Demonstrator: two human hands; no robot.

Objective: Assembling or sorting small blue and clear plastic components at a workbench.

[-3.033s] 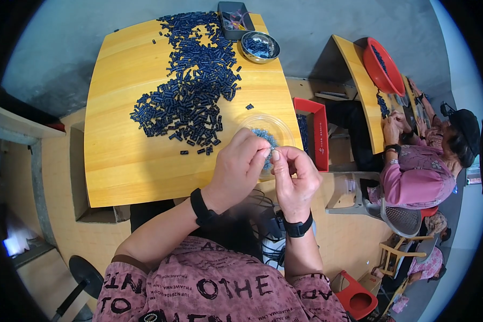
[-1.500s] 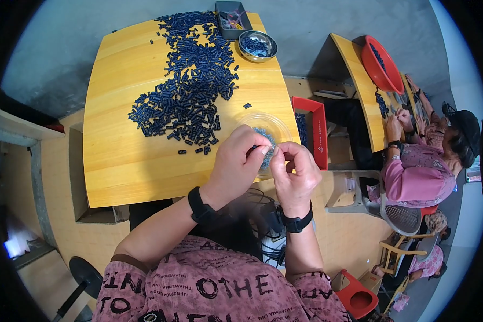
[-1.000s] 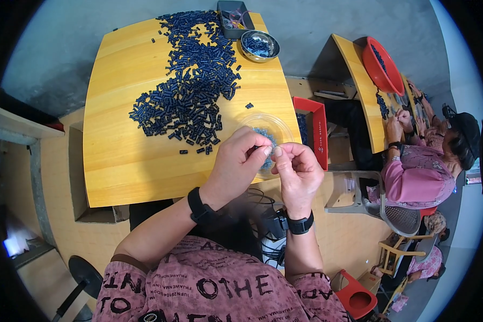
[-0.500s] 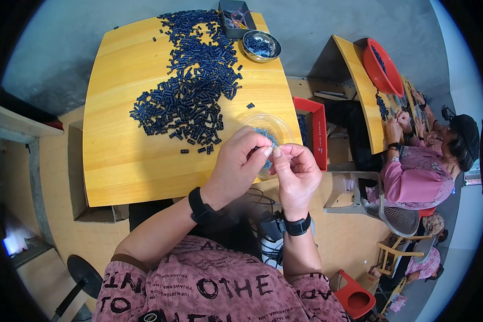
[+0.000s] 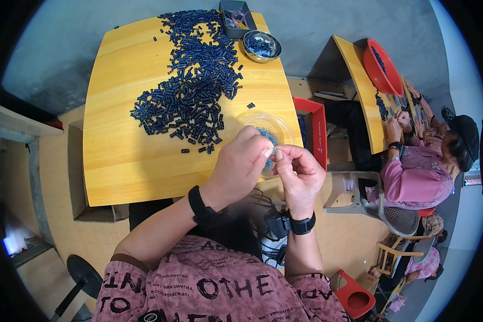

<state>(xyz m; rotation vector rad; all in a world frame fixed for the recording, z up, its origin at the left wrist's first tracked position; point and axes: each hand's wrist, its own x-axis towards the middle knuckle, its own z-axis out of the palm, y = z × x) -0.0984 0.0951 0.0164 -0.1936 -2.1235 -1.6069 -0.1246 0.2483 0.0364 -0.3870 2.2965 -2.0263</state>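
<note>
My left hand (image 5: pixel 241 162) and my right hand (image 5: pixel 301 174) meet fingertip to fingertip over the near rim of a clear round tub (image 5: pixel 293 130). Both are closed in a pinch. Whatever sits between the fingers is too small and too covered to name; a pale speck shows there. Inside the tub lie small light-blue translucent pieces (image 5: pixel 264 134), partly hidden behind my hands. Left of the tub, a large heap of small dark-blue plastic pieces (image 5: pixel 182 104) spreads away across the yellow table (image 5: pixel 123 172). A single dark piece (image 5: pixel 251 105) lies beyond the tub.
At the far table edge stand a metal bowl (image 5: pixel 277 49) with dark pieces and a grey bin (image 5: pixel 234 33). A red box (image 5: pixel 317 129) sits right of the table. Further right, a person in pink (image 5: pixel 418 180) works at another table, near a red basin (image 5: pixel 397 83).
My right hand has shifted slightly to the right, its wrist turning a little. The left fingers have curled further over. Both hands stay pinched together above the tub.
</note>
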